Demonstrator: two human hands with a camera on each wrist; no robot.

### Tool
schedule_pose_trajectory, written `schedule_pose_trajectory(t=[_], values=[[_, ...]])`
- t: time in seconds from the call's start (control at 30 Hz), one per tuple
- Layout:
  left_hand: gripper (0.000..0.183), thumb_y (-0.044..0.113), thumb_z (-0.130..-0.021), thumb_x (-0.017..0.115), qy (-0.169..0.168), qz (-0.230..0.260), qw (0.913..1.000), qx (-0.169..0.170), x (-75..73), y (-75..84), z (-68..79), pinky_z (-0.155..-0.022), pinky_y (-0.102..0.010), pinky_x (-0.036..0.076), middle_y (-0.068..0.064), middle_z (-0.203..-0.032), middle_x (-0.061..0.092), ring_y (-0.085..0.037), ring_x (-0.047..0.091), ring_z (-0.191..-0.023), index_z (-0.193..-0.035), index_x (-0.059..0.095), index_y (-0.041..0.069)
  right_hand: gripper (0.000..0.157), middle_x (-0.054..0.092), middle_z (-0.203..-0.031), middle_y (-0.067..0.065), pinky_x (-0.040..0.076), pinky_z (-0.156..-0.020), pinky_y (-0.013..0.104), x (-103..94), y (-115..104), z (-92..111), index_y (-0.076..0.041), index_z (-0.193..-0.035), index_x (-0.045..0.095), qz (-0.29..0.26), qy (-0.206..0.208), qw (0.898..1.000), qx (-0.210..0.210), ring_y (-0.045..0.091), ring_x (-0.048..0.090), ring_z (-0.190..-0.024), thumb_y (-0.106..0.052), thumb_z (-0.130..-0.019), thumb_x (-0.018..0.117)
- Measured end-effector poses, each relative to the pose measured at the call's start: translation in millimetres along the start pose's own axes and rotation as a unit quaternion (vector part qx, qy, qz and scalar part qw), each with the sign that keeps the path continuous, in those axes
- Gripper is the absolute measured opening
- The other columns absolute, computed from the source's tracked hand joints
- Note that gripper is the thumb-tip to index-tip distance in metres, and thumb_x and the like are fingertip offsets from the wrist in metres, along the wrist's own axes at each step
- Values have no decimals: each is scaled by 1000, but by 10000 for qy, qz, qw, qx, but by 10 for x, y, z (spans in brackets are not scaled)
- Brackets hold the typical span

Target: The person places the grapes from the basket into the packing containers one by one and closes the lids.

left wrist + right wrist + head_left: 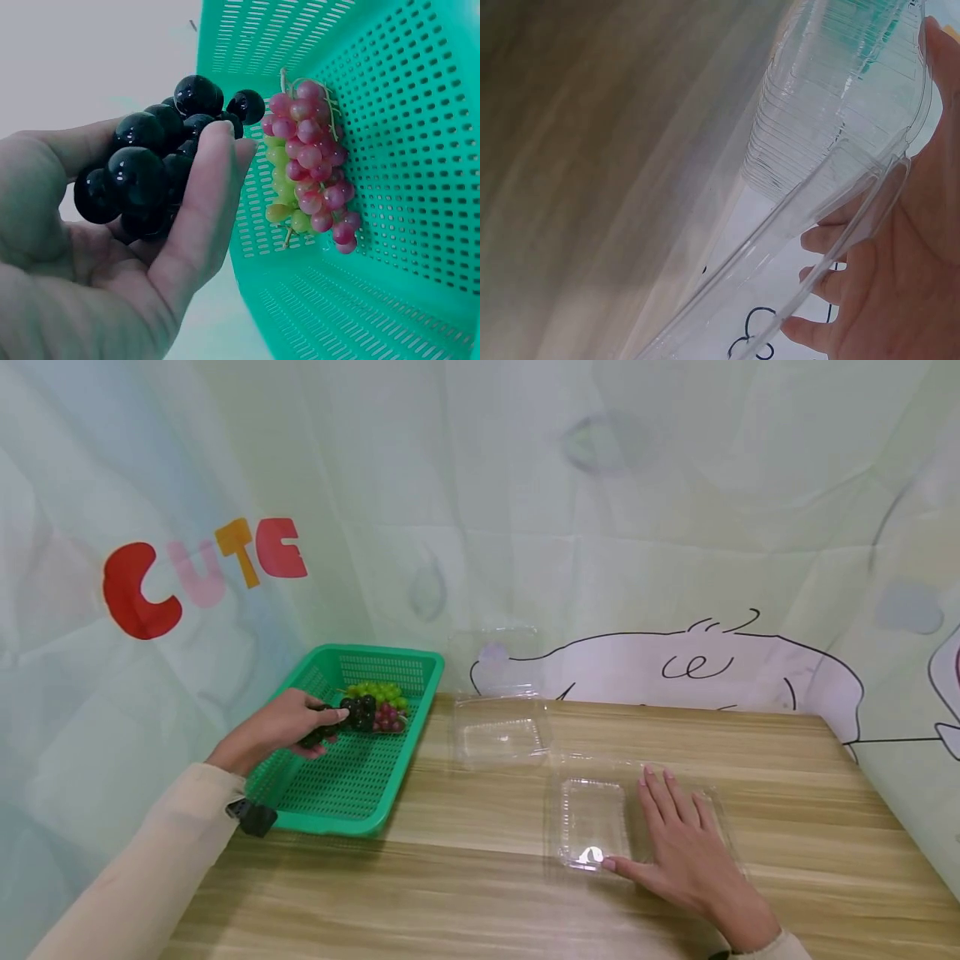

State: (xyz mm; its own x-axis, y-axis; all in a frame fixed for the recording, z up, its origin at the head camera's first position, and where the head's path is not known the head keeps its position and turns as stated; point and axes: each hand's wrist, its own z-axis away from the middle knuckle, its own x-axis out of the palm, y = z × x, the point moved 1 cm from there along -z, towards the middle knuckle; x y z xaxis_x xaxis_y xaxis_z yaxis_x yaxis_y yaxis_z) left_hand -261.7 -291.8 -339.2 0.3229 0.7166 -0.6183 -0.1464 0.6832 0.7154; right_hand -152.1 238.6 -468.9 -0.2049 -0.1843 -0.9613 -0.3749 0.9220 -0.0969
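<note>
My left hand [303, 720] grips a bunch of black grapes [142, 169], thumb and fingers curled round it, over the green basket [330, 822]. Inside the basket lie a bunch of red grapes [315, 150] and a bunch of green grapes [378, 693], the green one partly hidden behind the red in the left wrist view. On the table, my right hand [686, 852] rests with straight, spread fingers on a clear plastic clamshell box [592, 818]. The right wrist view shows the palm against the rim and lid of this clear box [832, 112].
A second clear clamshell box [501, 735] stands with its lid raised between the basket and the back curtain, on the wooden table [465, 893]. A printed curtain [510, 527] hangs along the back and left sides, close to the table's edge.
</note>
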Motion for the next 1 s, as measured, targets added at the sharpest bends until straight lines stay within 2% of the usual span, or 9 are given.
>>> schedule_pose_trajectory(t=[0.17, 0.4, 0.5, 0.8, 1.0], values=[[45, 36, -105, 56, -7, 125, 9999, 69, 13, -12, 28, -70, -34, 59, -8, -85, 71, -18, 67, -70, -118, 61, -7, 117, 29, -163, 21, 23, -115, 67, -3, 0, 4, 5, -154, 34, 15, -2, 10000, 6, 44, 25, -150, -82, -80, 58], [52, 36, -105, 57, -19, 494, 9987, 85, 41, -8, 50, -77, -35, 61, -10, -90, 72, -18, 71, -77, -129, 57, -10, 116, 30, -163, 21, 24, -114, 67, -1, 2, 5, 5, -153, 35, 56, 31, 10000, -7, 44, 26, -149, -82, -80, 58], [52, 35, -105, 57, -16, 619, 9981, 63, 54, 14, 67, -77, -35, 61, -11, -90, 72, -18, 71, -79, -129, 56, -11, 116, 30, -163, 21, 25, -114, 67, -1, 2, 5, 5, -153, 35, 61, 55, 10000, -10, 44, 26, -149, -82, -79, 58], [56, 36, -106, 55, 10, 719, 9971, 250, 117, 76, 137, -77, -34, 61, -11, -93, 73, -17, 72, -80, -133, 52, -12, 117, 31, -163, 21, 25, -114, 67, -3, 3, 6, 5, -153, 35, 39, 61, 10000, -8, 44, 26, -149, -82, -79, 59], [57, 40, -105, 56, 91, 686, 9970, 350, 149, 97, 190, -79, -33, 60, -12, -95, 72, -20, 71, -82, -129, 57, -12, 117, 29, -163, 21, 24, -115, 67, 6, -1, 2, 4, -154, 33, 13, 22, 10000, 6, 44, 25, -150, -82, -80, 58]])
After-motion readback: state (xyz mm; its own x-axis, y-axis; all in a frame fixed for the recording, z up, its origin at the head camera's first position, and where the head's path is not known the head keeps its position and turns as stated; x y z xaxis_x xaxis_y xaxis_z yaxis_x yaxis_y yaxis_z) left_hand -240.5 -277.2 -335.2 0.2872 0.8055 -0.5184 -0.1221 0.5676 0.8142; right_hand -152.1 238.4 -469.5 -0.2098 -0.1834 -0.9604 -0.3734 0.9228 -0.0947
